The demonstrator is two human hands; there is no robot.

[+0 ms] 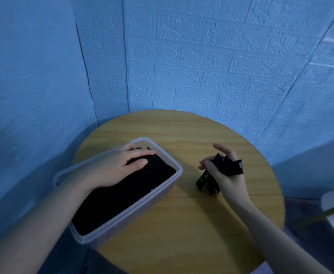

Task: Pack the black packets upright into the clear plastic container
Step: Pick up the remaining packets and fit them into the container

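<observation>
**Packets in the tub, more held in hand**

Round wooden table [182,131], pale yellow grain running across the top, set into a corner of walls clad in blue embossed brick-pattern panels [211,62]. On the left half of the tabletop, a clear plastic container [163,191]: rectangular, rounded corners, cloudy translucent walls, a thick rolled rim, lying at a slant with its near end overhanging the table edge. Inside, a dense row of black packets [122,192], thin and flat, standing on edge, packed side by side so that only their narrow tops show as fine parallel ridges.

Left hand [114,167] laid flat over the far end of that row, fingers straight and together, thumb lying along the packet tops, pressing rather than gripping. Right hand [224,175] raised just above the table to the right of the container, well apart from it, curled round a loose bunch of black packets [207,182]; matte, flat strips fanning out below the palm and poking up between the fingers, index finger extended. Small pale markings on one strip, too blurred to read.
</observation>
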